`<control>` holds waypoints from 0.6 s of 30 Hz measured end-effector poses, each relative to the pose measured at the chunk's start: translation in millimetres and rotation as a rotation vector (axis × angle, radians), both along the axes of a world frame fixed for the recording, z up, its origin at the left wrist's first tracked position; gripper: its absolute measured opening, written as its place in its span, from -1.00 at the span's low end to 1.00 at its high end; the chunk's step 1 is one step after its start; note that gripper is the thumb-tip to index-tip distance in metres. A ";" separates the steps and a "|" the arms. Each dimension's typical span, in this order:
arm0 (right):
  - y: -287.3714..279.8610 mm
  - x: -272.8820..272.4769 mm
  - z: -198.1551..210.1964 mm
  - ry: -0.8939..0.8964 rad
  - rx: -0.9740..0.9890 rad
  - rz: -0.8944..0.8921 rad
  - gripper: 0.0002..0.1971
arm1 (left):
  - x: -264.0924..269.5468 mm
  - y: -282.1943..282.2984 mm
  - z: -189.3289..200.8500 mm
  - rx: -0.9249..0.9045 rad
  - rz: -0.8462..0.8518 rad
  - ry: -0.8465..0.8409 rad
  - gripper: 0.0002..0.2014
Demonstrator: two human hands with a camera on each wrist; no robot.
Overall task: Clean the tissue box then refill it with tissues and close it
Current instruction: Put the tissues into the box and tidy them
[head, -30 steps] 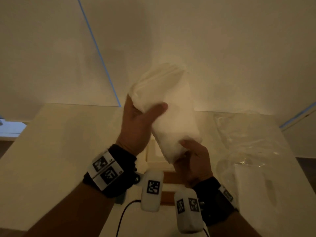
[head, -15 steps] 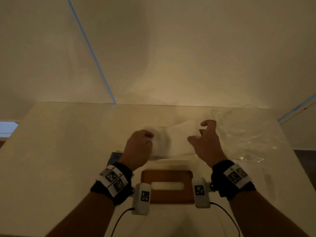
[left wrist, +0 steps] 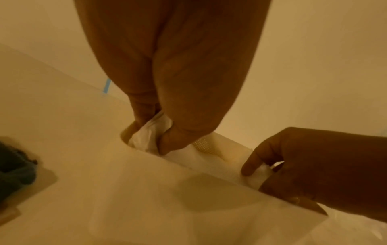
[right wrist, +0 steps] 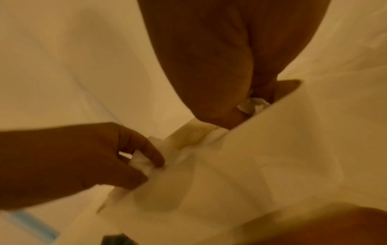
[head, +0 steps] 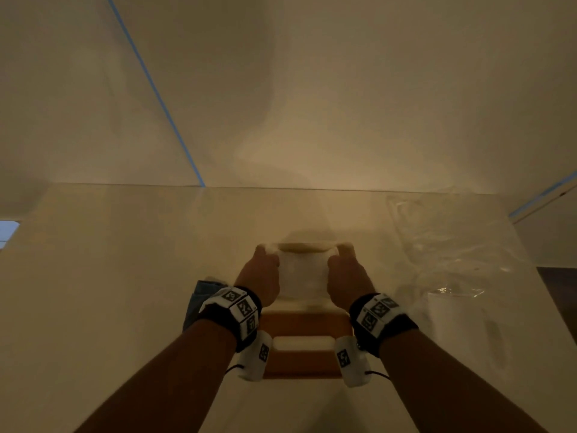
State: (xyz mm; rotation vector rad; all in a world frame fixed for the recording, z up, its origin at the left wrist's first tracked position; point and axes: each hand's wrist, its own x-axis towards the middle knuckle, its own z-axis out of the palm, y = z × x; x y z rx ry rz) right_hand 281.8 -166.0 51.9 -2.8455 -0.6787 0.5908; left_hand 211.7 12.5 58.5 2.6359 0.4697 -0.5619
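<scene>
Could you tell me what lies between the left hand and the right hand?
The tissues, held at each end by the left hand and right hand; the head view shows it.

Lighting: dim, warm yellow. Table (head: 109, 276): pale top, butted against a plain pale wall (head: 343, 89). Blue tape (head: 156, 92) runs diagonally down the wall to the table's far edge; a second strip (head: 543, 196) at right.

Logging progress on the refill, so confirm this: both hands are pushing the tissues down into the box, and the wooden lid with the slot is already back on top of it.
The lid is wrong. Both hands, left hand and right hand, do grip the tissues at the box, but the head view shows the wooden lid lying flat on the table, nearer the person.
</scene>
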 end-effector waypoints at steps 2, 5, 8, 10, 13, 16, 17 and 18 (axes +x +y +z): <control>0.8 -2.4 -4.1 -0.047 -0.031 0.033 -0.77 | 2.0 -3.0 -1.2 0.074 -0.040 0.014 -0.64; -1.8 -6.7 -13.6 -0.128 -0.014 0.059 -0.78 | 1.7 -10.3 -1.6 0.238 -0.135 0.013 -0.71; 0.2 -5.0 -17.2 -0.179 0.112 0.085 -0.80 | 2.3 -15.9 -2.9 0.326 -0.154 -0.029 -0.76; 6.0 -5.3 -17.3 -0.100 0.057 0.152 -0.76 | 1.8 -19.4 -6.3 0.291 -0.141 0.046 -0.72; 12.1 -1.2 -14.3 0.003 -0.072 0.169 -0.70 | 5.6 -23.0 -12.0 0.327 -0.211 0.135 -0.71; 11.9 3.8 -20.6 0.037 -0.136 0.172 -0.62 | 9.3 -23.0 -18.4 0.345 -0.259 0.187 -0.74; 12.0 4.1 -21.1 0.046 -0.133 0.162 -0.63 | 10.2 -22.6 -19.9 0.349 -0.262 0.185 -0.74; 12.2 4.3 -21.0 0.051 -0.128 0.153 -0.65 | 11.3 -21.6 -20.7 0.353 -0.264 0.183 -0.74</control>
